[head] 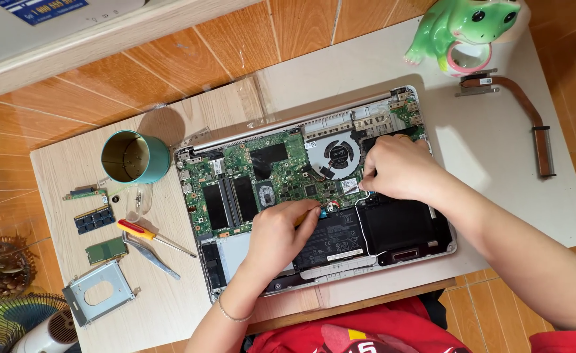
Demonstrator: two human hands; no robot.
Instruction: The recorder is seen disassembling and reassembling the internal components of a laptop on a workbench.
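Grip: your left hand is pinched around a slim yellow-handled tool, tip at the blue connector mid-frame. Your right hand presses its fingertips onto thin wires beside the fan; whether it pinches them I cannot tell. Opened laptop lies centre of the table. Board likely fragile: handle by the case edges.

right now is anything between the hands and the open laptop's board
Nothing visible. The left hand holds a yellow tool right at the board, and the right hand already rests on the laptop beside the fan.
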